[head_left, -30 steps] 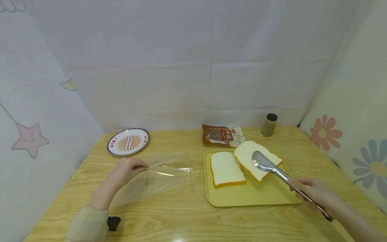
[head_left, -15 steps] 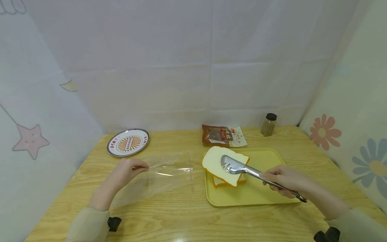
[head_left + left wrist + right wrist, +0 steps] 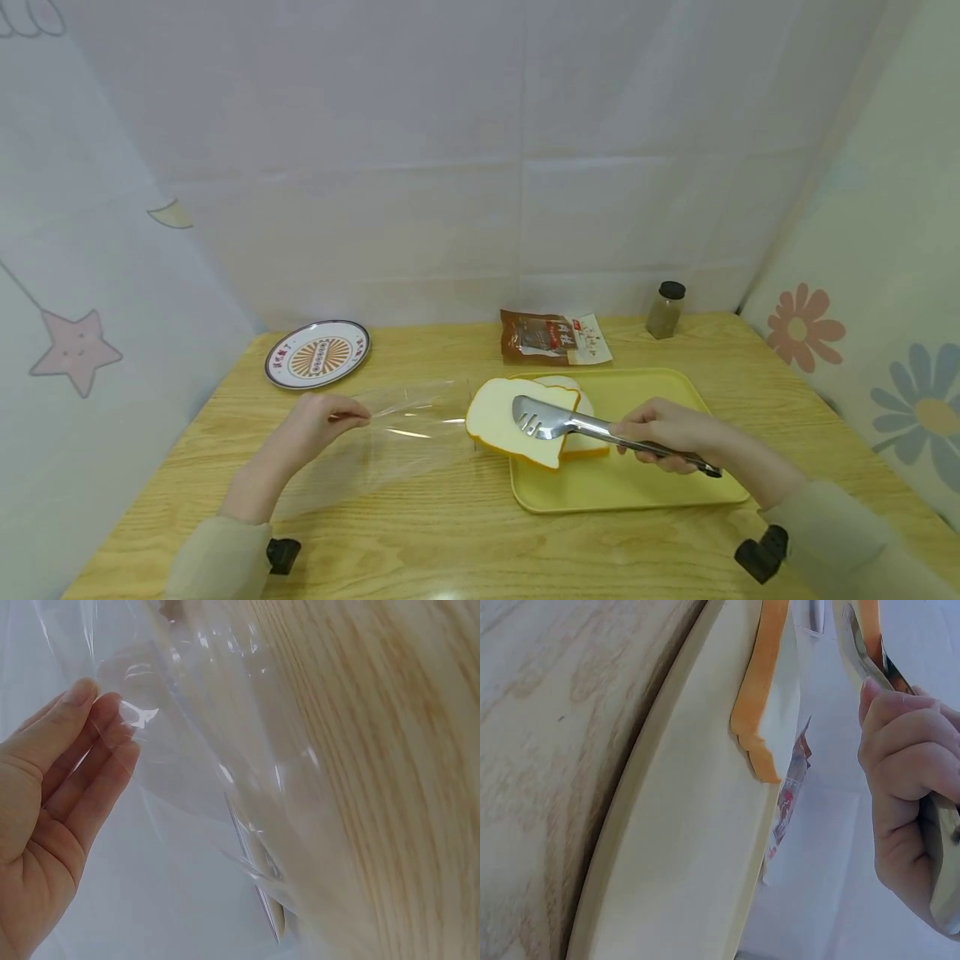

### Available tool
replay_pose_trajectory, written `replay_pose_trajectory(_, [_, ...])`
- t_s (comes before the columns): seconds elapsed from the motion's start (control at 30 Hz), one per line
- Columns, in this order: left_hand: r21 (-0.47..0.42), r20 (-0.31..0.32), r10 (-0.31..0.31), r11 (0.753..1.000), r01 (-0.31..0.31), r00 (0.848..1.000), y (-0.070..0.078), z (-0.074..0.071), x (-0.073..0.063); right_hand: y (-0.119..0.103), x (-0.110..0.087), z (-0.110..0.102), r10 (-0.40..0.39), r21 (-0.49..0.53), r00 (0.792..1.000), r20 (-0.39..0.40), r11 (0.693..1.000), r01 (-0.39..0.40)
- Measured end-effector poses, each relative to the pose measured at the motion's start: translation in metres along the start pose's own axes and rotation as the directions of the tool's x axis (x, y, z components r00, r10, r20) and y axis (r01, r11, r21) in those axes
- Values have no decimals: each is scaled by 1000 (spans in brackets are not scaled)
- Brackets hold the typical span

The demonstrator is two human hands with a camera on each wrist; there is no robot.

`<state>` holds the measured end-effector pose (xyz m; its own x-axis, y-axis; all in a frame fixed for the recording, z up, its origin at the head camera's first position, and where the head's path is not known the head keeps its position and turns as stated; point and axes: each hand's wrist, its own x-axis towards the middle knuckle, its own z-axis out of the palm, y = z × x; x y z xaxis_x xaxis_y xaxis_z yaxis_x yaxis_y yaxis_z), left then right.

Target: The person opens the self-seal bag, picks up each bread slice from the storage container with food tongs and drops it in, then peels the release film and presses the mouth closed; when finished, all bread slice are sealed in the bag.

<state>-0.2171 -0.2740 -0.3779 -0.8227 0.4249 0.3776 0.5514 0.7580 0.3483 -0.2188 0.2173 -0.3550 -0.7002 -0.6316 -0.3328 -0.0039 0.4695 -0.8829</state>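
"What's the biggest thing there?"

"One wooden tabletop (image 3: pixel 405 542). On its right half lies one yellow tray (image 3: pixel 645 483)."

"And after that?"

"One clear plastic bag (image 3: pixel 420 437), spread flat-ish to the left of the tray, its near layer lifted at one spot. Then one round plate (image 3: pixel 318 356) with an orange sunburst, behind the bag at the far left."

"How many bread slices?"

"Two. The lower slice (image 3: pixel 583 406) lies on the tray, partly covered from the head view. The raised slice (image 3: pixel 491 417) is up in the air over the tray's left edge, tilted, in front of the bag's right end as the head camera sees it. Whether it touches the bag, I can't tell."

"What carries it?"

"One pair of metal tongs (image 3: pixel 588 426), one slotted head on top of the bread, the other arm beneath."

"The hands?"

"Two. The right hand (image 3: pixel 667 433) has its fingers wrapped round the tongs' handles. The left hand (image 3: pixel 318 421) pinches the bag's film between thumb and fingertips, with hardly any gap."

"Smaller things?"

"One brown-and-white food packet (image 3: pixel 555 337) behind the tray, and one black-lidded jar (image 3: pixel 664 312) to its right, apart from it."
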Motion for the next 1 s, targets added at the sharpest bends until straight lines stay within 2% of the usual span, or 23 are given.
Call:
replay_pose_trajectory(0.17, [-1,4,1,1000,-1,1000,0,0,0,-5,15,-1,3,-7,999,34,1000,-3])
replay_pose_trajectory(0.57, [-35,33,-41,999,42,999,2,1,-2,-19,44,1,63,-29,992,106,998,-60])
replay_pose_trajectory(0.8, [-29,12,-28,999,28,1000,1,2,-3,-23,51,-1,120,23,980,160,992,-125])
replay_pose_trajectory(1.0, [-30,-1,-19,999,19,1000,1,1,-4,-24,49,-4,138,32,972,191,989,-147])
